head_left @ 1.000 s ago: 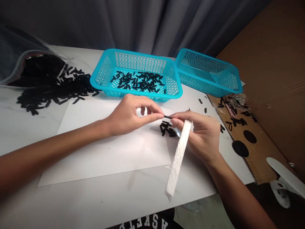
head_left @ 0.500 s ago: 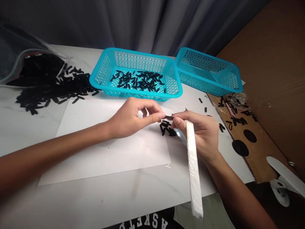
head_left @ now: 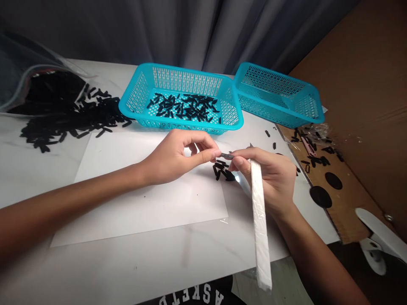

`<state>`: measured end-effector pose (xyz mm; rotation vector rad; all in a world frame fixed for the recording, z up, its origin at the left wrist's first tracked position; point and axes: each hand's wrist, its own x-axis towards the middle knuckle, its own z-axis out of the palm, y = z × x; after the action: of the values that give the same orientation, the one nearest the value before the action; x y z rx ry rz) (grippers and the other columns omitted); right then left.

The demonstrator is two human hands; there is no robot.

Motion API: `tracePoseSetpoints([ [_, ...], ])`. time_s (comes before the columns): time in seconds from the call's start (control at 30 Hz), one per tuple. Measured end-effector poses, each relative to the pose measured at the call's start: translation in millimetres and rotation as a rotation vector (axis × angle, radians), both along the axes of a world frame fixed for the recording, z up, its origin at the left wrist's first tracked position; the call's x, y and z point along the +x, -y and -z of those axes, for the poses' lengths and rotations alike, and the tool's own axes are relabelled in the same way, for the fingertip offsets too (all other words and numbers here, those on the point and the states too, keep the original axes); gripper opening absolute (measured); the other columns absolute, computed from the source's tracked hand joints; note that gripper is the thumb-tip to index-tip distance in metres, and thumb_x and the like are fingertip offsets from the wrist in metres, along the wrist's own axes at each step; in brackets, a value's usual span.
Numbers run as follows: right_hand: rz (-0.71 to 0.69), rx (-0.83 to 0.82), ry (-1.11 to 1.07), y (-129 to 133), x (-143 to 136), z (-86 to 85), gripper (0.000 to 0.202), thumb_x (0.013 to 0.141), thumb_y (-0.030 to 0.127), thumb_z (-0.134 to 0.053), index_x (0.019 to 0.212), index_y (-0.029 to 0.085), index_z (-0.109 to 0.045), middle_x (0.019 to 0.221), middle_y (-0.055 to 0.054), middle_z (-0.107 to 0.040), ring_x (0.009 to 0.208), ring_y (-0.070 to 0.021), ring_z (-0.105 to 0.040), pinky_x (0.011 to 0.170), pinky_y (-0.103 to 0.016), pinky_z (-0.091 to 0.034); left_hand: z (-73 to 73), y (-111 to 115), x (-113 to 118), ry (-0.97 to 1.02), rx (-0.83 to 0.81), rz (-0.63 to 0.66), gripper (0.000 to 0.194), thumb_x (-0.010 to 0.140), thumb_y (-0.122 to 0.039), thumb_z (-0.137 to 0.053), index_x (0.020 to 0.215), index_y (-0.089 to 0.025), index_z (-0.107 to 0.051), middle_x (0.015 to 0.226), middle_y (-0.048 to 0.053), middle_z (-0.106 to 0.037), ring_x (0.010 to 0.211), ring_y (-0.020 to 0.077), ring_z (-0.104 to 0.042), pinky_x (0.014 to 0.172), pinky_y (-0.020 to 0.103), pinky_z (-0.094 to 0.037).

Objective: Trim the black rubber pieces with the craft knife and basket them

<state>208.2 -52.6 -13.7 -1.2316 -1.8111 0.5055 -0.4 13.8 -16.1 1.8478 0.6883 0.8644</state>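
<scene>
My left hand (head_left: 184, 156) is closed, thumb and forefinger pinching the left end of a small black strip (head_left: 227, 156). The strip's right end meets the fingertips of my right hand (head_left: 270, 173). Light marks or small holes show along its face. My right hand is closed round a long white-wrapped stick (head_left: 259, 216) with a dark pointed tip (head_left: 251, 145) above the fingers. The stick's lower end points toward me. Under the held strip lies a small pile of black pieces (head_left: 221, 169) on a white sheet (head_left: 143, 207).
A blue basket (head_left: 127, 99) holding many black pieces stands behind my hands, with a second blue basket (head_left: 263, 111) to its right. At left, black pieces (head_left: 85, 116) spill from a clear bag (head_left: 19, 84). Black discs (head_left: 321, 197) and scraps lie on cardboard (head_left: 343, 220) at right.
The black strip has turned slightly, so its marked face now shows. My right hand and the white-wrapped stick have shifted slightly to the right. My left hand has hardly moved.
</scene>
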Motion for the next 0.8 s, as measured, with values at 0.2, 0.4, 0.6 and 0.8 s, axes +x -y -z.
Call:
tracePoseSetpoints([
  [0.2, -0.021, 0.01, -0.005, -2.1, 1.9, 2.4, 0.011, 0.095, 0.021, -0.066, 0.086, 0.024, -0.071, 0.071, 0.003, -0.069, 0.062, -0.0108, -0.063, 0.059, -0.026, -0.047, -0.7, 1.0, -0.4, 0.007, 0.018, -0.009, 0.012, 0.093, -0.023, -0.068, 0.084, -0.017, -0.073, 0.082, 0.0, -0.076, 0.076, 0.0109, -0.067, 0.066, 0.023, -0.049],
  [0.4, -0.02, 0.0, -0.006, -0.7, 1.1, 1.1, 0.013, 0.096, 0.02, -0.065, 0.085, 0.024, -0.07, 0.071, 0.003, -0.069, 0.063, -0.0101, -0.062, 0.059, -0.025, -0.046, -0.1, 0.9, 0.5, 0.022, 0.013, -0.004, 0.012, 0.093, -0.023, -0.068, 0.083, -0.017, -0.073, 0.081, -0.001, -0.075, 0.075, 0.0104, -0.067, 0.066, 0.023, -0.048],
  [0.6, -0.038, -0.038, -0.03, -0.1, 0.8, 2.5, 0.017, 0.097, 0.021, -0.063, 0.081, 0.023, -0.068, 0.067, 0.004, -0.067, 0.057, -0.0086, -0.06, 0.056, -0.023, -0.045, 1.8, 1.5, 0.7, 0.024, -0.043, 0.019, 0.017, 0.095, -0.026, -0.065, 0.083, -0.016, -0.072, 0.081, -0.001, -0.074, 0.077, 0.0108, -0.066, 0.068, 0.023, -0.049],
  [0.8, -0.068, -0.041, -0.065, -2.0, 4.3, 7.7, 0.017, 0.098, 0.023, -0.062, 0.082, 0.023, -0.069, 0.067, 0.003, -0.069, 0.056, -0.0104, -0.062, 0.053, -0.024, -0.047, 3.0, 3.5, 1.8, 0.057, -0.117, 0.055, 0.02, 0.096, -0.026, -0.062, 0.081, -0.016, -0.069, 0.08, 0.0, -0.072, 0.077, 0.0107, -0.066, 0.07, 0.023, -0.051],
])
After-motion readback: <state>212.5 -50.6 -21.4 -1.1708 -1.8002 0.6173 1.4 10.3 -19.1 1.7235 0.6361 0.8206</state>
